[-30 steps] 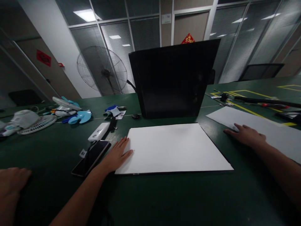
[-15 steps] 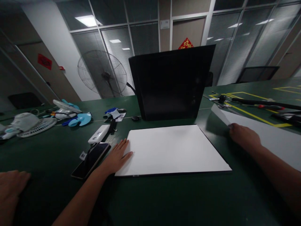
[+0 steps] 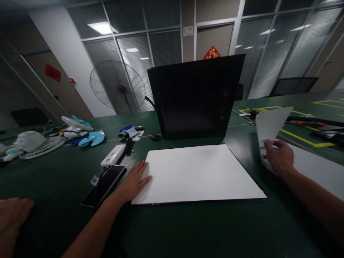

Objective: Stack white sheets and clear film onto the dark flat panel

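Observation:
A white rectangular panel [image 3: 199, 175] with a thin black edge lies flat on the green table. My left hand [image 3: 135, 181] rests on its left edge, fingers stretched and spread. To the right of the panel, my right hand [image 3: 281, 156] pinches a thin white sheet [image 3: 272, 123] between thumb and fingers. The sheet's gripped end curls upward, while a white stretch of it runs right under my forearm. Behind the panel a large black screen-like panel [image 3: 197, 100] stands upright, leaning slightly.
Left of my hand lie a phone [image 3: 103, 186] and a white box-shaped device [image 3: 113, 155]. Farther left are blue fan blades [image 3: 91, 138] and a white fan grille [image 3: 44, 147]. Another person's hand [image 3: 14, 213] rests at the far left. Yellow tape [image 3: 309, 139] marks the table's right side.
My right hand has shifted a little to the right, and the sheet's near end now bends upright above it. My left hand stays on the panel. The view has tilted slightly.

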Tool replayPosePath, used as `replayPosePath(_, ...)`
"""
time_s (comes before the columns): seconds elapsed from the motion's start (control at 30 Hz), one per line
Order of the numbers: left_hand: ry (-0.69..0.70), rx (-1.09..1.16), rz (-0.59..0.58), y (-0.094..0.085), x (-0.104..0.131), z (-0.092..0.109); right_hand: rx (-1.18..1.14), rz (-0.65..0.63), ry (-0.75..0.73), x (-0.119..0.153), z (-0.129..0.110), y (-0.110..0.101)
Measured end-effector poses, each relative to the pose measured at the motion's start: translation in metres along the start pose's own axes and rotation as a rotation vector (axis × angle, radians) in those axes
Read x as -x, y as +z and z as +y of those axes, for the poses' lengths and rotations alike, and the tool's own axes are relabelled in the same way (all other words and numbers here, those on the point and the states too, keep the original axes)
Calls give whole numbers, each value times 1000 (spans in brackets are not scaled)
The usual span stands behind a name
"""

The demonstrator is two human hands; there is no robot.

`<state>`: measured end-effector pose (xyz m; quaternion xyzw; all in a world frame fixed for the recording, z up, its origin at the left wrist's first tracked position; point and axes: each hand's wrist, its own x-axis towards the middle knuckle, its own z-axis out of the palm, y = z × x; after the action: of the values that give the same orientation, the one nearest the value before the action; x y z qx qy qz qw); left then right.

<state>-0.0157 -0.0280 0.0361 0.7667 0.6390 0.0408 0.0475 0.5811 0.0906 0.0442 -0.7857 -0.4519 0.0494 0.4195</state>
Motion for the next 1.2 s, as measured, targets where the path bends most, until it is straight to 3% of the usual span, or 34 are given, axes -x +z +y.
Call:
replayPosePath(0.13, -6, 7, -12, -1, 1, 1, -113, 25, -187, 30, -24, -2)
replayPosePath(0.23, -11, 12, -4, -3, 1, 2, -166, -78, -423, 59, -42, -3)
replayPosePath(0.47, 7, 4, 39, -1, 1, 0, -31, -773, -1302, 130, -80, -5)
replayPosePath(0.57, 17, -3, 62, 3, 0, -3, 4, -892, -1445, 153, -93, -7)
replayPosePath(0.77, 13, -10, 57, 7, -2, -6, -14, -963, -1390, 183, -107, -14)
replayPosePath(0.9, 15, -13, 59, 7, -2, -6, -17, -1022, -1354, 182, -107, -15)
replayPosePath(0.97, 7, -18, 45, 6, -1, -6, 1, -932, -1280, 167, -101, -11)
replayPosePath(1.03, 8, -24, 39, 5, -1, -5, 49, -759, -1147, 141, -88, -3)
replayPosePath(1.1, 17, -27, 43, 5, -1, -4, 150, -588, -984, 109, -68, 7)
replayPosePath(1.2, 18, -30, 42, 5, -2, -4, 332, -471, -778, 63, -32, 20)
